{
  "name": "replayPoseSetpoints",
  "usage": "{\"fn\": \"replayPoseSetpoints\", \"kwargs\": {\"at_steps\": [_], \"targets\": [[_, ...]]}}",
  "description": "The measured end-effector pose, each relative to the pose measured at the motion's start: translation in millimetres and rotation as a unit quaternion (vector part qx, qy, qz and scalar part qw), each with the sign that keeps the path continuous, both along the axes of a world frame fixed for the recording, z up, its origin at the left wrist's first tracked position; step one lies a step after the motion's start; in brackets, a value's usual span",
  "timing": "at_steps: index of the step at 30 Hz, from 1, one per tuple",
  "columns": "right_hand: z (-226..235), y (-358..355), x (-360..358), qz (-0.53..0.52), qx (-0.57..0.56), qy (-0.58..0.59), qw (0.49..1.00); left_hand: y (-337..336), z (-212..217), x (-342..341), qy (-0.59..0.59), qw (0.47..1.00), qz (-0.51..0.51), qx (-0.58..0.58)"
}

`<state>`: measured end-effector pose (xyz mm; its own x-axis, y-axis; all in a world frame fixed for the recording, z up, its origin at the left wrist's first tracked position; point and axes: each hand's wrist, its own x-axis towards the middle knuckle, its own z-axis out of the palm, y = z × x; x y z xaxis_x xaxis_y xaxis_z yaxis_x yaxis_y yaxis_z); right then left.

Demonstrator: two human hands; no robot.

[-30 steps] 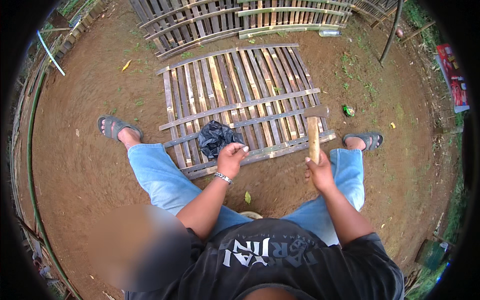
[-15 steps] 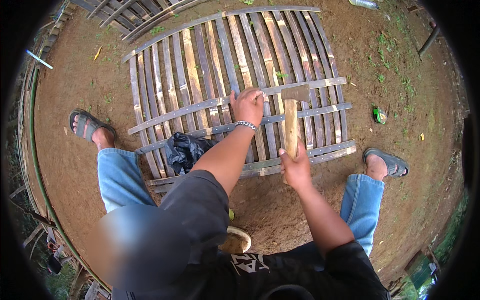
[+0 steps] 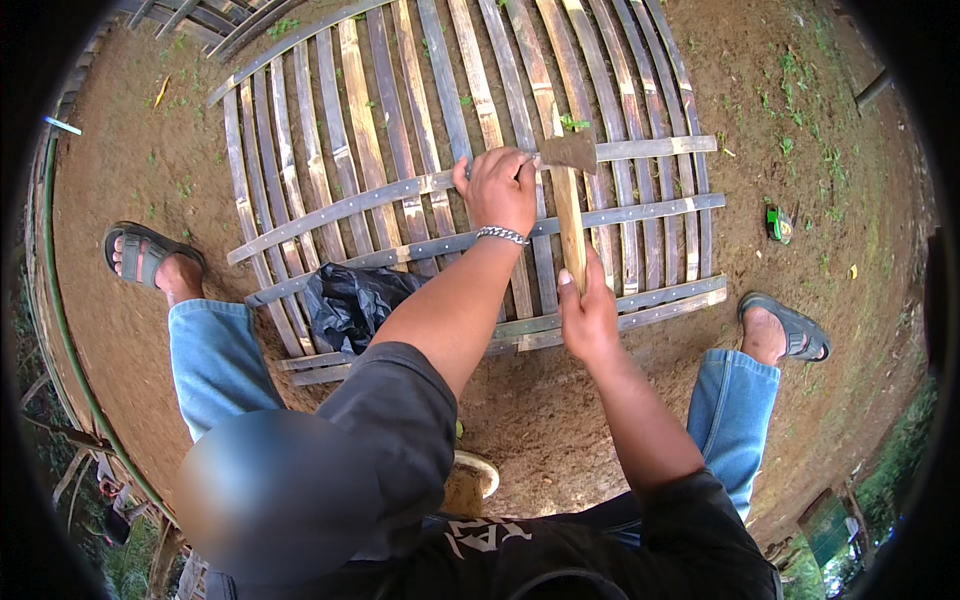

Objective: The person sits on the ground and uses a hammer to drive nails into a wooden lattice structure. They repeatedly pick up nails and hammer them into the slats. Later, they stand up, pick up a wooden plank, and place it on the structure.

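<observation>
slatted panel of dark and tan split-bamboo strips (image 3: 430,247) lies flat on the bare brown earth (image 3: 840,215) in front of the person, its long strips running away from the body and several crosspieces laid over them, dotted with what look like nail heads. the left hand (image 3: 500,190) rests over one crosspiece, fingers curled, thumb and forefinger drawn close together; whether something small is pinched there, i cannot tell. the right hand (image 3: 592,315) is wrapped around the pale wooden handle of a hatchet-like tool with a flat, dark metal head (image 3: 570,215). that head sits just beside the left thumb and fingertips, over the same crosspiece; whether it touches the wood, i cannot tell.

the main risk, as i judge it, is to the left fingers: with metal so near, a slightly off-line swing or a glancing blow could catch the thumb. the strips are narrow with gaps between, so a knock landing between supports could make the panel bounce, or split a dry strip. a loose grip on the smooth handle could let the head twist. the crumpled black plastic bag (image 3: 350,305) lies on the near left part of the panel, close to the left forearm, and could snag or be dragged by that arm.
</observation>
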<state>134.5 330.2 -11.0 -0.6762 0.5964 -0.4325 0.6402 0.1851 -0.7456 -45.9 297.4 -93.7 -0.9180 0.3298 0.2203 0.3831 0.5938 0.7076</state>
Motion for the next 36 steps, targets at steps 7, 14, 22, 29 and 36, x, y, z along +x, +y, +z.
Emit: {"fn": "replayPoseSetpoints", "kwargs": {"at_steps": [7, 14, 22, 29, 36], "targets": [[8.3, 18.6, -16.7, 0.085, 0.092, -0.062, 0.99, -1.0, 0.5, 0.9, 0.016, 1.0, 0.0, -0.008], [6.5, 24.2, -14.8, 0.103, 0.141, -0.022, 0.984, -0.8, 1.0, 2.0, 0.012, 1.0, -0.005, 0.001], [15.2, 24.5, -18.7, 0.081, 0.157, 0.0, 0.984, -1.1, -0.2, 0.4, 0.015, 1.0, -0.011, 0.007], [20.7, 28.5, -17.8, 0.097, 0.138, -0.028, 0.985, -2.7, -5.4, 0.0, 0.017, 1.0, -0.014, 0.008], [13.8, 31.3, -15.6, 0.1, 0.116, -0.074, 0.985, -2.3, -5.5, -1.1, 0.011, 1.0, -0.01, 0.008]]}}
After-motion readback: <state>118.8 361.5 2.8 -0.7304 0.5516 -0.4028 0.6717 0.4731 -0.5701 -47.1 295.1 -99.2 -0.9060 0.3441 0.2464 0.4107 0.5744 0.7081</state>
